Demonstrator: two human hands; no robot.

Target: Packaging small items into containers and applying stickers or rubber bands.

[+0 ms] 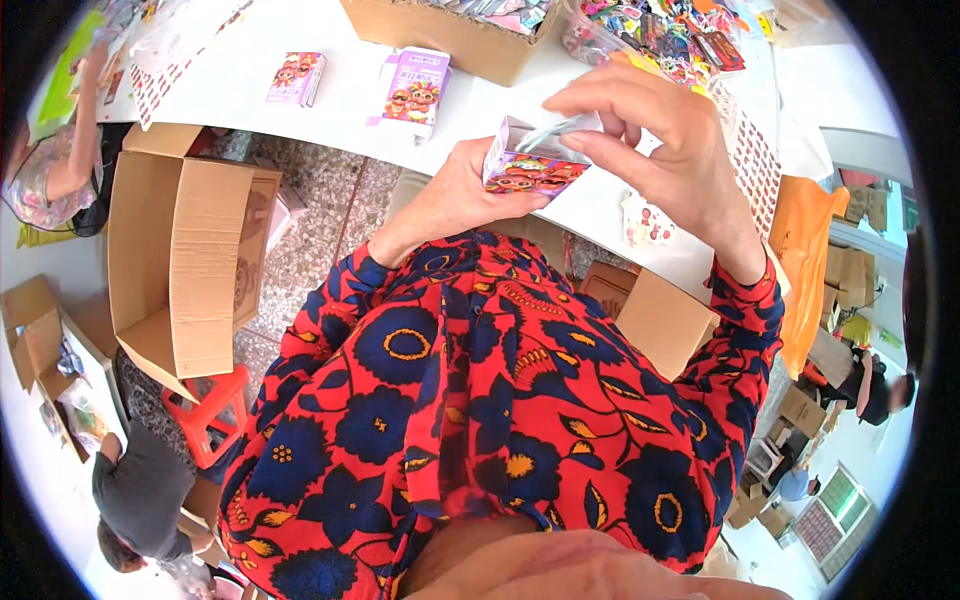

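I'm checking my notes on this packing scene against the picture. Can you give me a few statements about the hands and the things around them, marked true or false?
1. The left hand holds a small purple printed carton. True.
2. The right hand rests flat on the table, away from the carton. False: it is raised at the carton's open top, fingers on a pale flap or packet there.
3. Two more small purple cartons lie on the white table. True.
4. The big cardboard box on the red stool is taped shut. False: its flaps stand open.
5. The person's sleeves are plain white. False: red with dark blue flowers.
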